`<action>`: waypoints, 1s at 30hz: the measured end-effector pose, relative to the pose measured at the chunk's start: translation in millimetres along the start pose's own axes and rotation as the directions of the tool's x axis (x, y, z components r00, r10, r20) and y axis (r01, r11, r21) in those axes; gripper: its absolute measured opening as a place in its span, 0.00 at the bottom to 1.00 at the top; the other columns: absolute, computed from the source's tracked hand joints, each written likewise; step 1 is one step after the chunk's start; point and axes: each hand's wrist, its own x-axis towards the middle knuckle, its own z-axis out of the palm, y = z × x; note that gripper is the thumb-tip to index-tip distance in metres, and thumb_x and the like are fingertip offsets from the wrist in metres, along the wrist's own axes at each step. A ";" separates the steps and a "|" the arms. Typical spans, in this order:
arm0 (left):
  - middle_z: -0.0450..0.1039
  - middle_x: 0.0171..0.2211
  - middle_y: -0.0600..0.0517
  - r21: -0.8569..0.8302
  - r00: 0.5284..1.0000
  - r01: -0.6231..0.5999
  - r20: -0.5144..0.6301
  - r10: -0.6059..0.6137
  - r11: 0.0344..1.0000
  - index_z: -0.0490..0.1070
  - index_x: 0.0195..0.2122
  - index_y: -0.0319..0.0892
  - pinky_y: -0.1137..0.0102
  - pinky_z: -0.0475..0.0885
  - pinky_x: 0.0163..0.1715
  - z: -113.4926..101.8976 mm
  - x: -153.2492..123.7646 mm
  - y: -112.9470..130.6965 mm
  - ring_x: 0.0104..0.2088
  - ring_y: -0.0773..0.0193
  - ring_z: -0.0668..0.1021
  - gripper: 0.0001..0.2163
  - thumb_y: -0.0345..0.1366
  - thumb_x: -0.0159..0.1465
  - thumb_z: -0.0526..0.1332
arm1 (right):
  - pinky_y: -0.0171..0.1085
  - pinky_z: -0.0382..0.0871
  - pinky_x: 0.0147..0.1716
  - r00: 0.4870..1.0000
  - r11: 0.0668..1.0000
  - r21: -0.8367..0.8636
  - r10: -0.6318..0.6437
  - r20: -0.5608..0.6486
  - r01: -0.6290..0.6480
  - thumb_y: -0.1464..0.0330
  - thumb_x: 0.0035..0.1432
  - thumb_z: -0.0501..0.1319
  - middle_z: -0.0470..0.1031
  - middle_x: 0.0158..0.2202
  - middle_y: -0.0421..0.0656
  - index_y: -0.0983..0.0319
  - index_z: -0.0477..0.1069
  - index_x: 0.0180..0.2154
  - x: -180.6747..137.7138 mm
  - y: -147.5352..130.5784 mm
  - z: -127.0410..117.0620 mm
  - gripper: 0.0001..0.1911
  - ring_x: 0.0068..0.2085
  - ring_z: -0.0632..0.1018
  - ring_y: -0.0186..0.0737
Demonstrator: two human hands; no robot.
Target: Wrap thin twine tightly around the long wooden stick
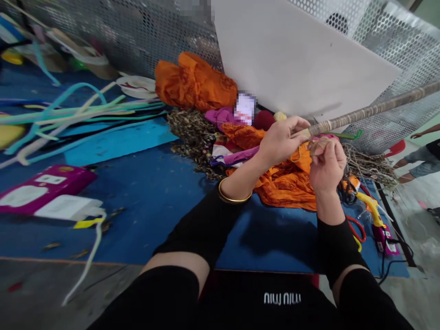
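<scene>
My left hand [283,142] is closed around the near end of a long pole [371,110], which is wrapped in brownish bands and slants up to the right edge. Just below that end, my right hand [328,162] has its fingers pinched together. Something small and pale seems to be between them, but I cannot make it out. Beneath both hands lies a crumpled orange cloth [288,188] with a darker pattern. A thin yellow loop of cord [300,153] shows between the hands.
Dried plant matter [190,137] is heaped behind my left arm. Foam tubes [68,114] and a magenta box [48,188] lie left. A yellow glue gun [373,208] and red-handled scissors [358,229] are right. A white board [292,55] leans behind. Another person [424,158] is far right.
</scene>
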 end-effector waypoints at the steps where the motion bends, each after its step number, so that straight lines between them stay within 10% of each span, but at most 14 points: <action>1: 0.84 0.39 0.50 0.025 1.000 0.000 -0.012 0.000 1.000 0.77 0.47 0.41 0.70 0.78 0.42 1.7 -0.5 0.1 0.39 0.63 0.84 0.13 0.33 0.61 0.67 | 0.35 0.64 0.27 0.998 0.999 0.003 0.046 -0.047 -0.046 0.50 0.66 0.64 0.59 0.22 0.33 0.58 0.65 0.24 -0.1 -3.3 0.1 0.24 0.22 0.60 0.29; 10: 0.85 0.40 0.49 0.140 1.000 0.016 -0.026 -0.012 0.990 0.77 0.41 0.42 0.67 0.79 0.44 11.5 -6.7 3.8 0.42 0.60 0.85 0.06 0.31 0.61 0.66 | 0.34 0.61 0.26 0.981 0.982 -0.172 0.044 -0.191 -0.077 0.54 0.67 0.63 0.62 0.22 0.35 0.58 0.66 0.25 -9.3 -17.2 5.0 0.22 0.24 0.63 0.30; 22: 0.85 0.39 0.48 0.404 0.997 0.030 0.047 -0.054 0.914 0.80 0.42 0.41 0.68 0.73 0.38 0.1 -2.9 9.3 0.38 0.60 0.82 0.08 0.35 0.63 0.66 | 0.50 0.72 0.58 0.966 0.839 -0.493 -0.139 0.218 0.232 0.60 0.72 0.58 0.79 0.38 0.40 0.55 0.74 0.31 7.5 -36.8 -20.2 0.16 0.48 0.79 0.42; 30: 0.85 0.39 0.48 0.489 0.994 -0.038 0.110 -0.019 0.871 0.81 0.42 0.42 0.66 0.71 0.37 2.1 -5.7 9.5 0.37 0.58 0.82 0.08 0.36 0.63 0.66 | 0.50 0.79 0.51 0.960 0.852 -0.488 -0.059 0.275 0.192 0.54 0.71 0.58 0.78 0.38 0.42 0.54 0.75 0.31 21.7 -31.3 -39.1 0.18 0.45 0.80 0.44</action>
